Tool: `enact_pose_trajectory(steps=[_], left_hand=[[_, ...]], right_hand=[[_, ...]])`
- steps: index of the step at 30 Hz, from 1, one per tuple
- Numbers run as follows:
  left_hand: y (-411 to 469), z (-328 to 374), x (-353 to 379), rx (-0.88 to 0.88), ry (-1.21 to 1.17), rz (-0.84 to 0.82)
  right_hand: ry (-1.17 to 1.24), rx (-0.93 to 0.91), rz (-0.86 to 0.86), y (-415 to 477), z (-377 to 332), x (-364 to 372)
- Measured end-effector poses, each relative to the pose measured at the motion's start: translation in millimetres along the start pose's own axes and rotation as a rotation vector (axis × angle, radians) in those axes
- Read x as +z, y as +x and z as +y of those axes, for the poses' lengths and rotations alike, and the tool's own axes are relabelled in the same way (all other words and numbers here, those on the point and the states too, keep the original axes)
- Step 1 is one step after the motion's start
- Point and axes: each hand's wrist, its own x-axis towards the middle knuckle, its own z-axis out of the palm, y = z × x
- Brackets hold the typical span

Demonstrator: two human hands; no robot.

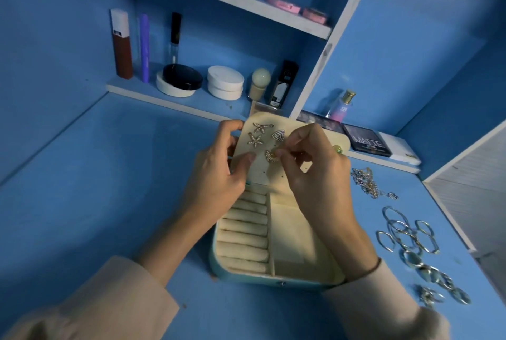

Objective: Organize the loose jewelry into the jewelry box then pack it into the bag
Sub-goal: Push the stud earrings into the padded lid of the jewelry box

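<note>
An open jewelry box point(290, 244) with a cream lining and teal shell lies on the blue desk. Its cream earring panel point(260, 167) stands up at the back. Two starfish earrings point(258, 134) and a heart-shaped earring point(278, 135) are pinned to the panel. My left hand point(219, 172) grips the panel's left edge. My right hand point(309, 164) pinches a second heart-shaped earring point(271, 156) against the panel. Loose hoops and bangles point(405, 230), a silver chain point(367, 182) and several rings point(438, 282) lie on the desk to the right.
Cosmetics stand on the shelf behind: a brown tube point(121, 44), round compacts point(179, 79), a perfume bottle point(342, 105) and palettes point(367, 141). A white panel point(471, 194) borders the desk on the right. The bag is not in view.
</note>
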Motion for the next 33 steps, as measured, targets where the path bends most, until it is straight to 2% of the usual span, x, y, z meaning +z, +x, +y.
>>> enact_pose_trajectory(steps=[7, 15, 19, 25, 27, 30, 32, 33], left_hand=[[1, 4, -2, 0.005, -0.019, -0.011], [-1, 17, -4, 0.015, -0.099, 0.008], [-2, 19, -4, 0.023, -0.078, -0.008], [-3, 22, -9, 0.007, -0.106, -0.055], [-4, 29, -13, -0.049, -0.139, -0.035], [-11, 43, -21, -0.192, -0.185, 0.187], [-24, 56, -24, -0.398, -0.379, 0.314], [-31, 64, -25, -0.537, -0.536, 0.304]], right_hand=[[-0.121, -0.026, 0.038, 0, -2, 5], [-0.465, -0.125, 0.203, -3, -6, -4], [-0.595, -0.135, 0.152, -1, -4, -14], [-0.549, -0.249, 0.072, 4, 2, -20], [-0.551, -0.273, 0.065, 3, 2, -21], [-0.568, -0.313, 0.063, -1, 1, -23], [-0.582, -0.35, 0.068, -5, 0, -25], [-0.591, -0.372, 0.079, -7, -1, -25]])
